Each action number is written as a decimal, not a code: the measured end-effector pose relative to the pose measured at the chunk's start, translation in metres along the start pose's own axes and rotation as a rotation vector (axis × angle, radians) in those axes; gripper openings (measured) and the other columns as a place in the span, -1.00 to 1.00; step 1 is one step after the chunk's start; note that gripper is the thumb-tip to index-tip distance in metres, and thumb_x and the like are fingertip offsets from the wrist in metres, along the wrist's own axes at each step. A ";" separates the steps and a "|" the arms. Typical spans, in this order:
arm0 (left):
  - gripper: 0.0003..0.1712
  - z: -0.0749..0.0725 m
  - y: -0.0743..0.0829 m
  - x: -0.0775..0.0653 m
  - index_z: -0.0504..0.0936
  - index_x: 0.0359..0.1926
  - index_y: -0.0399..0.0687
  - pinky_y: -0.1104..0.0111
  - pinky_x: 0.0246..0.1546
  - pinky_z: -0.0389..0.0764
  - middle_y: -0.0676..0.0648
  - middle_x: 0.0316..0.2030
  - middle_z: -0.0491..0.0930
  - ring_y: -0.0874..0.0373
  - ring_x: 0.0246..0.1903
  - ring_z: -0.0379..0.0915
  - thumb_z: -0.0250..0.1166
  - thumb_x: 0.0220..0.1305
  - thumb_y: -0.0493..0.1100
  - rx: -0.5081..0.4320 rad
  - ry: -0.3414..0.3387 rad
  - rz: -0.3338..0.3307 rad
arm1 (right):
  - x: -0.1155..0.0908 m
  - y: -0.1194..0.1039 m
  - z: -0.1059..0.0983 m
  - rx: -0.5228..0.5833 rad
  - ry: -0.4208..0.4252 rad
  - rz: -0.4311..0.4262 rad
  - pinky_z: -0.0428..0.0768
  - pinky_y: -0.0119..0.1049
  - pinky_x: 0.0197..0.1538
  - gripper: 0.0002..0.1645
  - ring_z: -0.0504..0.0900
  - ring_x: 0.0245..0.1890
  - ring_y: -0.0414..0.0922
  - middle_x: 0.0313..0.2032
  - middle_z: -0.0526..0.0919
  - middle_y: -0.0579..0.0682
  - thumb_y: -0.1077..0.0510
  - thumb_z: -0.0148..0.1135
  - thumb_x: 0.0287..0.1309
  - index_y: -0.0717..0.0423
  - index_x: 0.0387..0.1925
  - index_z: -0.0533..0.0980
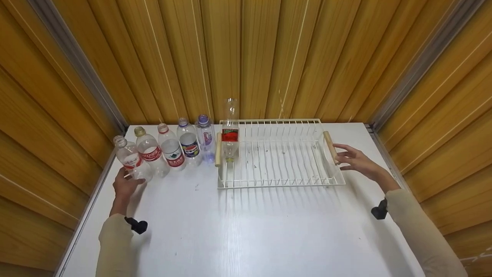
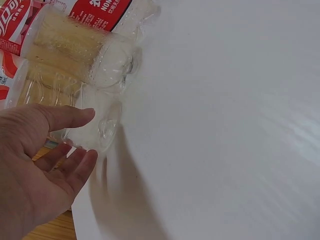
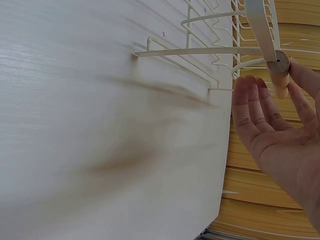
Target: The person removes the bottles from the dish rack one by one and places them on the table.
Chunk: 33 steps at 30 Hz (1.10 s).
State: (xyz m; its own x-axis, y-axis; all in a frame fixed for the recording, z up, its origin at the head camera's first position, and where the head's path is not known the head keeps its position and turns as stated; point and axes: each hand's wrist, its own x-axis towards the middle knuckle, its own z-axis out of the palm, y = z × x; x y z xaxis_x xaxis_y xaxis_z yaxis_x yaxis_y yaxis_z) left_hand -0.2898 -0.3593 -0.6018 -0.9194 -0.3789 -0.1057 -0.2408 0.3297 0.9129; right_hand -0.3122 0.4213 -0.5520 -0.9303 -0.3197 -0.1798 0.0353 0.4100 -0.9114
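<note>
At the left end of a row of clear plastic bottles, my left hand [image 1: 127, 184] is around the lower part of an upright bottle with a red-and-white label [image 1: 132, 161]. Thumb and fingers lie on either side of its base [image 2: 102, 122] in the left wrist view. On the right, my right hand [image 1: 357, 161] touches a wooden handle [image 1: 329, 146] of the white wire rack [image 1: 282, 187]. Its fingers are loosely extended and spread about the handle's end [image 3: 281, 65] in the right wrist view. Inside the rack's left end, a red-labelled bottle [image 1: 230, 134] stands upside down, cap lowermost.
Beside the held bottle stand a gold-capped bottle [image 1: 150, 152], a red-labelled water bottle [image 1: 172, 150], a blue-labelled bottle [image 1: 189, 144] and a purple-capped bottle [image 1: 206, 138]. Everything rests on a white table [image 1: 246, 238], enclosed by wood-patterned panels [image 1: 257, 57].
</note>
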 end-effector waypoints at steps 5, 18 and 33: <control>0.00 -0.005 -0.001 -0.006 -0.01 0.58 -0.25 -0.06 0.42 0.37 -0.42 0.47 0.20 -0.32 0.46 0.20 0.34 0.24 -0.40 -0.001 -0.004 -0.028 | 0.000 0.000 0.000 -0.009 0.006 -0.010 0.64 -0.02 0.23 -0.18 0.60 0.03 -0.29 0.33 0.34 0.27 0.03 0.13 0.50 0.07 0.60 0.02; -0.26 -0.035 -0.014 -0.028 0.30 0.44 -0.26 0.44 -0.13 0.65 -0.33 0.30 0.42 0.47 -0.27 0.46 0.37 0.35 -0.16 0.068 -0.085 -0.044 | 0.003 0.004 0.001 -0.017 0.011 0.005 0.65 -0.05 0.22 -0.17 0.58 0.06 -0.30 0.31 0.38 0.19 0.00 0.14 0.49 0.03 0.61 0.03; -0.44 -0.011 0.012 -0.064 0.43 0.31 -0.32 0.43 -0.17 0.61 -0.40 0.21 0.51 0.31 -0.16 0.50 0.30 0.43 -0.11 0.185 -0.263 0.124 | 0.001 0.001 0.001 -0.006 -0.001 0.002 0.68 -0.16 0.17 -0.18 0.61 0.02 -0.29 0.24 0.43 0.11 0.00 0.11 0.51 0.04 0.61 0.00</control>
State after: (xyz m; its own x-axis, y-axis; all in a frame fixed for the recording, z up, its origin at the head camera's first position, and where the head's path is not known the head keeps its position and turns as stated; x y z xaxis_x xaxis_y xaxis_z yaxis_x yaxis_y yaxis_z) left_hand -0.2302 -0.3402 -0.5802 -0.9881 -0.0986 -0.1184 -0.1526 0.5195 0.8408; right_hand -0.3127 0.4205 -0.5534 -0.9300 -0.3197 -0.1815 0.0344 0.4159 -0.9088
